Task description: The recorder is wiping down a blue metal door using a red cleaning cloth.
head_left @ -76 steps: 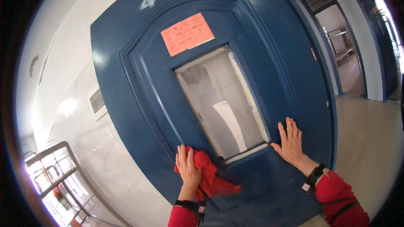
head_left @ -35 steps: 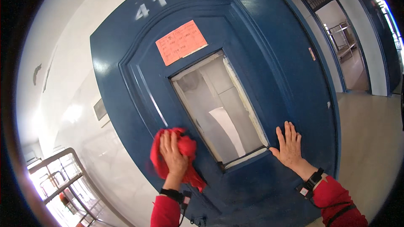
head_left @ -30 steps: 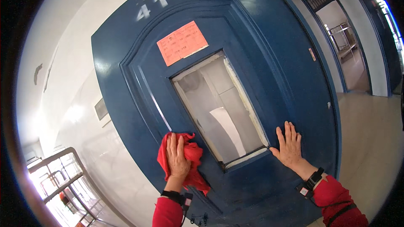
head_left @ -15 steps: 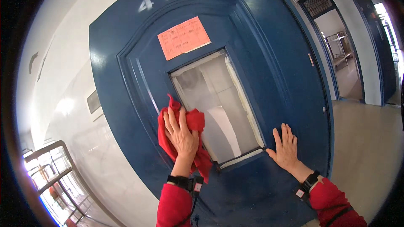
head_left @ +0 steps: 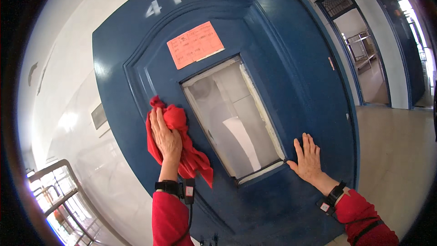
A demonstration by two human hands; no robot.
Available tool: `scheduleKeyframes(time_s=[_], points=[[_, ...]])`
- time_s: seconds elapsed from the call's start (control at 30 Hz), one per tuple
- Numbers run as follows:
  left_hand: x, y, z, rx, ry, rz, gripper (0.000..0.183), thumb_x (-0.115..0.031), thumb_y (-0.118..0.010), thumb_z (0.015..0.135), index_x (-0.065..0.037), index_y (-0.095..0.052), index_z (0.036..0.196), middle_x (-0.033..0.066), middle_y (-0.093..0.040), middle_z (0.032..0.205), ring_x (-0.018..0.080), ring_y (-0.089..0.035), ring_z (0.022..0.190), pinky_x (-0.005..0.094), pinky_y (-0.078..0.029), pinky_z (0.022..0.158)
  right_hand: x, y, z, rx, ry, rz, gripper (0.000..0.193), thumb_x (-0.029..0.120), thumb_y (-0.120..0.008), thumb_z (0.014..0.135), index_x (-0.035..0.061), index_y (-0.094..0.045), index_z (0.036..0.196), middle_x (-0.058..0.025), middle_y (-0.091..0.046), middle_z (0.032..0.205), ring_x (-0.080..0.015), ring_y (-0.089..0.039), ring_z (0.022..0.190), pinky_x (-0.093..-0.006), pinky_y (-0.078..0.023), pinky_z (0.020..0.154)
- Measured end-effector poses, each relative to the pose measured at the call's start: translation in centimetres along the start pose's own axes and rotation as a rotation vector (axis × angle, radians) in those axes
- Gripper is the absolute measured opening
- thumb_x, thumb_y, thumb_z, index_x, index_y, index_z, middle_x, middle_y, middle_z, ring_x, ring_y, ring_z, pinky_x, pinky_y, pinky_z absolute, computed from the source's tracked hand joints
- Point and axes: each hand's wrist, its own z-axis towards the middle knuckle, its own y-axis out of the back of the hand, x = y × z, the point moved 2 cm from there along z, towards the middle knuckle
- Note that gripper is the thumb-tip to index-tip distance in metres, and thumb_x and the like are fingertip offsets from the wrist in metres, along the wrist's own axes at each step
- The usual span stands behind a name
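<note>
Head view: left hand (head_left: 165,137) lies flat, fingers stretched out, pressing a red cloth (head_left: 178,143) against the blue door (head_left: 291,64), just left of the frosted window pane (head_left: 230,114) and below the orange paper notice (head_left: 195,44). Part of the cloth hangs down beside the wrist. Right hand (head_left: 308,161) rests open-palmed on the door, fingers spread, at the pane's lower right corner, holding nothing. White wall (head_left: 73,86) stands left of the door.
</note>
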Motion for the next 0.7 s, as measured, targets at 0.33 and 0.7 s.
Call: scheduleKeyframes(time_s=[0.33, 0.7], points=[[-0.5, 0.1, -9.4, 0.162, -0.099, 0.012, 0.073, 0.007, -0.049, 0.063, 0.0, -0.032, 0.133, 0.0244, -0.025, 0.141, 0.0429, -0.021, 0.132, 0.0481, -0.019, 0.109, 0.1, -0.2, -0.1, -0.022, -0.023, 0.027, 0.077, 0.037, -0.065, 0.077, 0.0028, -0.028, 0.136, -0.0303, -0.02, 0.139, -0.0445, -0.022, 0.128, -0.0555, -0.028, 0.092], [-1.7, 2.0, -21.6, 0.388, -0.157, -0.043, 0.073, -0.003, -0.065, 0.064, -0.005, -0.033, 0.129, 0.0271, -0.023, 0.141, 0.0484, -0.024, 0.129, 0.0541, -0.025, 0.105, 0.0, -0.5, -0.1, -0.019, -0.03, 0.019, 0.076, 0.039, -0.062, 0.079, 0.0035, -0.028, 0.136, -0.03, -0.02, 0.139, -0.044, -0.022, 0.128, -0.0575, -0.029, 0.091]])
